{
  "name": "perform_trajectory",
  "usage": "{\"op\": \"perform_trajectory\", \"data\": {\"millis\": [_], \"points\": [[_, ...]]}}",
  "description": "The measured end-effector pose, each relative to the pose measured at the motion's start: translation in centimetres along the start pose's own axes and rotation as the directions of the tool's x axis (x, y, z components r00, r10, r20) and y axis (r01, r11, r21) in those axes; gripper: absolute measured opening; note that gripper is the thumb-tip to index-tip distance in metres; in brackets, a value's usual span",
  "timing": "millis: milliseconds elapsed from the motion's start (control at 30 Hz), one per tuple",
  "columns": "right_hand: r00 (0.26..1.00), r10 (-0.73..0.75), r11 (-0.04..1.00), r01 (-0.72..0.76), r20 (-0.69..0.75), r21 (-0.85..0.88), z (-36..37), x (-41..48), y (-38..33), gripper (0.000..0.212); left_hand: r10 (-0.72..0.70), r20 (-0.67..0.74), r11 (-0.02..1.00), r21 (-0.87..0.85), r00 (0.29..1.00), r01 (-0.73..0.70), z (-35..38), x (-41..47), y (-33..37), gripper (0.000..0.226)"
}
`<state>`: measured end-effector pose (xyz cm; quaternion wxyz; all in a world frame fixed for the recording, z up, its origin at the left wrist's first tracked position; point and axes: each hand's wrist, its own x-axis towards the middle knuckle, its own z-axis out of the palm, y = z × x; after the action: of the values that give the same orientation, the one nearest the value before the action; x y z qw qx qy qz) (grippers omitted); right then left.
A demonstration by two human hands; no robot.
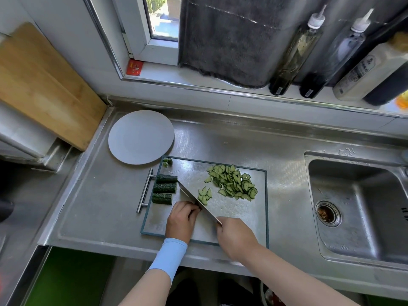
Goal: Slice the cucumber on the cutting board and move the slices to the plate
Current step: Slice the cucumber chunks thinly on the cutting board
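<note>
Three cucumber chunks (165, 187), one knife (194, 200), one plate (141, 136)

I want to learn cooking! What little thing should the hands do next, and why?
Probably cut one more slice: the right hand grips the knife with its blade beside the curled left hand, a few slices lie by it, three uncut cucumber pieces wait, and the plate holds none.

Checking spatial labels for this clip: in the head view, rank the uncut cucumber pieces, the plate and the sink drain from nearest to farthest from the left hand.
1. Uncut cucumber pieces, just beyond the left hand, slightly left.
2. Plate, back left.
3. Sink drain, far right.
</note>
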<state>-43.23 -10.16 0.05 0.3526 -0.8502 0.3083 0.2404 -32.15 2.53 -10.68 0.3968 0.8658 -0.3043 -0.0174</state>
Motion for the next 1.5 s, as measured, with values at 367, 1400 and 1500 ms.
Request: {"op": "perform_trajectory", "data": {"millis": [367,1400,1500], "points": [[0.999,-0.031,0.999,0.032,-0.03,0.017,-0.2,-1.4,0.4,0.034,-0.006,0.023,1.0,-0.021,1.0,0.007,0.0,0.1,-0.5,0.015],[1.0,-0.012,0.998,0.013,-0.02,0.056,-0.3,-0.7,0.2,0.035,-0.012,-0.006,1.0,-0.029,1.0,0.012,-0.2,0.0,-0.2,0.003],[1.0,-0.012,0.998,0.013,-0.02,0.061,-0.4,-1.5,0.8,0.035,-0.012,-0.014,0.999,-0.042,1.0,0.012,-0.3,0.1,-0.3,0.003]]}}
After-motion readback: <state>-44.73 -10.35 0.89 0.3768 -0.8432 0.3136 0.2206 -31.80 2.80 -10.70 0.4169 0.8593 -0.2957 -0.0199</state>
